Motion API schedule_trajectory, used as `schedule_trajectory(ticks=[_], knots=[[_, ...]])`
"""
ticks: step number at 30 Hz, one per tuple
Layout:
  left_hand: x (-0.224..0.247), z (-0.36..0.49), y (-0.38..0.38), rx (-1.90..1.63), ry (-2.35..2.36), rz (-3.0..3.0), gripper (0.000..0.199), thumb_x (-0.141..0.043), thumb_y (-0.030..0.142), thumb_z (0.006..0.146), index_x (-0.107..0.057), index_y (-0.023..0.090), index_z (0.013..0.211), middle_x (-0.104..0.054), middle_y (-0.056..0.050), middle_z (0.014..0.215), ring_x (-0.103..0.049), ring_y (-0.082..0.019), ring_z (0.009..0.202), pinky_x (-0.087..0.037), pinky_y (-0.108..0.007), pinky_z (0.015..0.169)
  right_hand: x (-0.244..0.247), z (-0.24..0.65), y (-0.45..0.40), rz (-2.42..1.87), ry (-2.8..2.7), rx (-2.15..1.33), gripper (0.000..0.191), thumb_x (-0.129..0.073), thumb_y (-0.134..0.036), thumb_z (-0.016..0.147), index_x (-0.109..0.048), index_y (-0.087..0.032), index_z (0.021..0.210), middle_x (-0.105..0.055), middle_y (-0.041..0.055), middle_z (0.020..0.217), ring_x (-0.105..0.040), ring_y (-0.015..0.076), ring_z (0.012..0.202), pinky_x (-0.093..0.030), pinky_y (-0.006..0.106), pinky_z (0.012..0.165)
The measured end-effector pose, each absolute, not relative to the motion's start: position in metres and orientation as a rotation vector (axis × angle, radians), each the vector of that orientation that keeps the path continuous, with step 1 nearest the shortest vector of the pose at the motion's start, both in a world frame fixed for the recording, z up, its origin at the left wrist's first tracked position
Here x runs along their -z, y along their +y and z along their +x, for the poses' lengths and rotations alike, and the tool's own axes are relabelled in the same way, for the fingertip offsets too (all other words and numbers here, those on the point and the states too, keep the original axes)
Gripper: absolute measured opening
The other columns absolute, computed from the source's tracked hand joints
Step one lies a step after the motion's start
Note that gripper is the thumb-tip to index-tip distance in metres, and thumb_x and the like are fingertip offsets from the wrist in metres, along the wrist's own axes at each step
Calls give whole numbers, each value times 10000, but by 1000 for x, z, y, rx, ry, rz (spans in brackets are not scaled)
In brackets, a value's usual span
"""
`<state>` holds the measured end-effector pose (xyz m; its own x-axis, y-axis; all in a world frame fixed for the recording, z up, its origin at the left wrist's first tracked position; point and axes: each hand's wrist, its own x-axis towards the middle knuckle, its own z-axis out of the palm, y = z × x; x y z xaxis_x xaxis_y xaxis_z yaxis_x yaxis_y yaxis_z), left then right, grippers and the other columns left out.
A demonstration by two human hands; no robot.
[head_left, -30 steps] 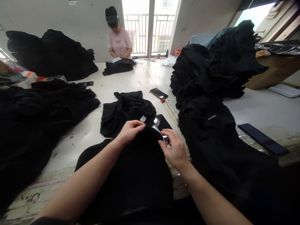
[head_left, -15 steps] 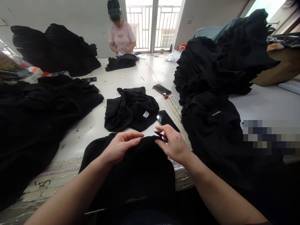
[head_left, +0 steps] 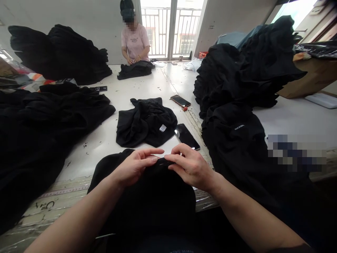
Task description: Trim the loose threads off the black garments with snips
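L hand (head_left: pixel 131 167) pinches the top edge of a smooth, matte black fabric garment (head_left: pixel 163 196), thumb on the edge, index stretched out just above it; other fingers mostly hidden. R hand (head_left: pixel 195 167) just to the right: fingertips curled close together at the same edge, near touching the L fingertips; can't tell if they grip cloth or a tool. Garment hangs below both sets of fingers, twd the person's body.

Just beyond the fingertips: crumpled black fabric garment (head_left: pixel 142 123) w/ small white rectangular label (head_left: pixel 163 128) facing up, on the glossy white table (head_left: pixel 147 89). Near R fingers, slightly beyond: flat, shiny black rectangular object (head_left: pixel 188 136). Further past the fingers: dark-screened rectangular phone (head_left: pixel 180 101), small red item (head_left: pixel 185 109) beside it.

Right of R fingers, tall heap of black folded cloth (head_left: pixel 234 77); left of L fingers, loose mound of black cloth (head_left: pixel 52 116). Far opp. the fingers, co-worker in pink printed T-shirt (head_left: pixel 135 40), hands at a black cloth bundle (head_left: pixel 135 70).
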<state>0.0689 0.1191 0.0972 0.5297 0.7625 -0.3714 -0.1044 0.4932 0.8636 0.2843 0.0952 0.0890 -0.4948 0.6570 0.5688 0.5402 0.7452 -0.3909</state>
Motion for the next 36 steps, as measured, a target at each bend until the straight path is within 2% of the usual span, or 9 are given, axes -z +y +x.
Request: schedule_trajectory(ticks=[7, 22, 28, 36], knots=[[-97, 69, 120, -604, 867, 951, 379, -723, 249, 726, -669, 197, 1097, -692, -45, 921, -604, -136, 782, -436, -235, 725, -91, 284, 97, -845, -2247, -180, 238, -570, -110, 823, -617, -193, 1042, -548, 54, 911, -546, 162, 823, -514, 284, 693], [-98, 67, 120, -593, 876, 950, 403, -724, 261, 728, -654, 168, 1114, -689, -65, 885, -608, -149, 772, -445, -252, 715, -85, 285, 100, -762, -2228, -141, 173, -536, -101, 853, -659, -162, 958, -546, 47, 826, -517, 127, 705, -462, 235, 581], [-99, 68, 120, -644, 949, 941, 403, -741, 254, 716, -655, 154, 1097, -668, -46, 812, -589, -120, 711, -438, -241, 686, -92, 290, 101, -847, -2180, -158, 201, -556, -92, 837, -659, -165, 994, -539, 53, 849, -517, 134, 725, -483, 247, 619], [-100, 71, 120, -640, 959, 1040, 398, -716, 297, 741, -649, 157, 1107, -677, -67, 888, -590, -142, 774, -437, -270, 727, -97, 282, 96, -814, -2293, -150, 226, -562, -95, 826, -628, -164, 1030, -541, 60, 884, -524, 151, 764, -493, 268, 637]])
